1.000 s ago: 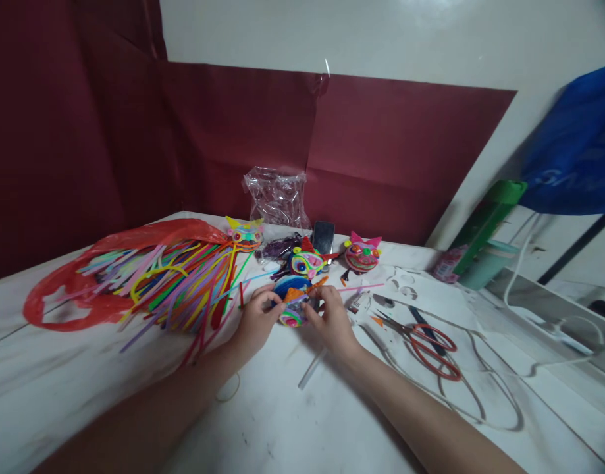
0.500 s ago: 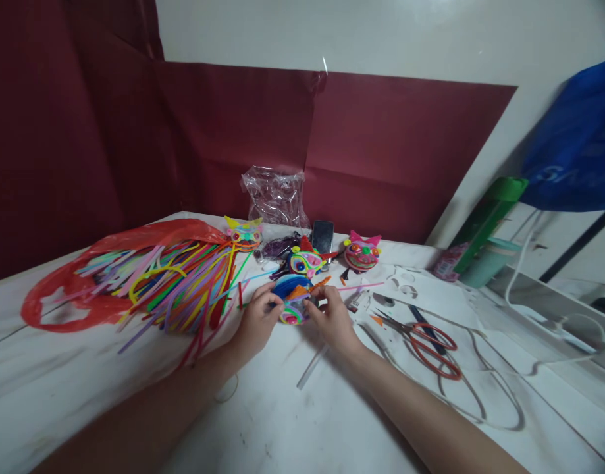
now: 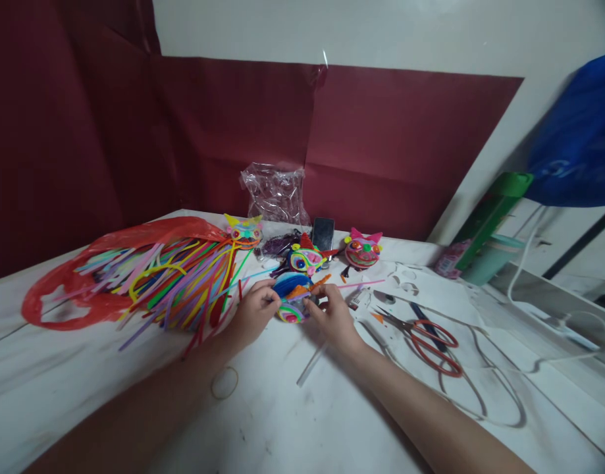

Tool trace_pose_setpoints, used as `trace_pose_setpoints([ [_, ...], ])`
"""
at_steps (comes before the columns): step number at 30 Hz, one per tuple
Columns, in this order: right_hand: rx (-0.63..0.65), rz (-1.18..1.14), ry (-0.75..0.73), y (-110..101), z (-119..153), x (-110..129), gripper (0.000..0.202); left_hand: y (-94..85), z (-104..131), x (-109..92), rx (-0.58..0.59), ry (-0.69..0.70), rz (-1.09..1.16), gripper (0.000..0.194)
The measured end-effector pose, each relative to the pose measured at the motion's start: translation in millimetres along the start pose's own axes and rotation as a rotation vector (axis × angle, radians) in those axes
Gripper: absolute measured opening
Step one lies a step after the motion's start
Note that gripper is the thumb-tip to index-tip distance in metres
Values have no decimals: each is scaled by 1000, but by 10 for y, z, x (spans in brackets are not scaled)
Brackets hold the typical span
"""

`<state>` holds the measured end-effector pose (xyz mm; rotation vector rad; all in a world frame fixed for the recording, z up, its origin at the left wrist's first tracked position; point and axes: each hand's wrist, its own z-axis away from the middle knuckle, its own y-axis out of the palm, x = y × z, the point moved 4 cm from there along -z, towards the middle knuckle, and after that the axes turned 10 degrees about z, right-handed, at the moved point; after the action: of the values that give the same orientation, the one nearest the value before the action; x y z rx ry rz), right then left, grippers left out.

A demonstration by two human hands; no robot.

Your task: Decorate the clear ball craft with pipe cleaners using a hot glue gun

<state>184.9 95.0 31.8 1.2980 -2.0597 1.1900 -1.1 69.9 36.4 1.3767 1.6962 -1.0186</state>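
Pipe-cleaner craft ball [image 3: 292,304] sits at the frame's centre on the white bench [image 3: 292,421], pinched between the left hand [image 3: 250,316] and right hand [image 3: 334,317], both grips closed on its sides. It looks light, soft and easily crushed; hold it by the rim. Loose pipe cleaners [image 3: 178,283] lie left, scissors [image 3: 428,339] right.
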Motion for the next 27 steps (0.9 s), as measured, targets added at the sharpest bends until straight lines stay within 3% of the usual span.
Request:
trace_pose_setpoints([
  [9,-11,-10,-4,-15,7,16,18,-16,-11,-79,26,-18,-25,9],
  [16,11,-34,15,-17,8,32,19,-21,2,-78,4,54,-98,9],
  [27,-1,-73,74,-22,-39,-60,25,-73,-7,15,2,-67,153,17],
])
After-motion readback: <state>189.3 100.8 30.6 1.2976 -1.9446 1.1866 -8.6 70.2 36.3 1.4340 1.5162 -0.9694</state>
